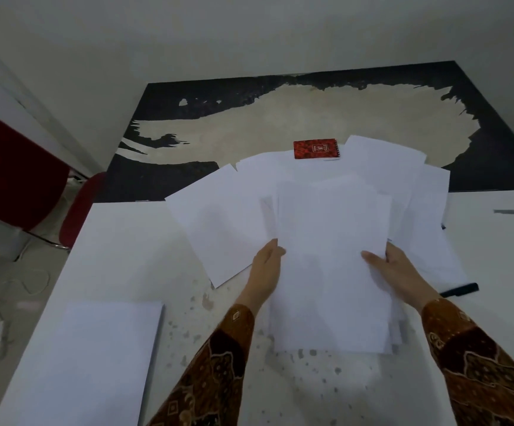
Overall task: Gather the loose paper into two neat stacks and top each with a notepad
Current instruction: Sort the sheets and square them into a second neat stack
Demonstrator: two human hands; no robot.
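Held paper bundle (332, 265) at table (120, 256) centre, left hand (266, 269) at its nine o'clock edge, right hand (398, 273) at three. Loose sheets (219, 222) fan behind. Notepad (316, 149) at twelve. Squared stack (96, 361) at seven. Pen (460, 289) at four.

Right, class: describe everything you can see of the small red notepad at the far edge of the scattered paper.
The small red rectangular notepad lies flat, long side across the view, at the far edge of the loose white paper sheets. Its cover is dark red and patterned, with a small pale emblem at the centre, too small to read. A spiral binding runs down its right short edge. Its near edge seems to rest on the sheets. Neither hand touches it.
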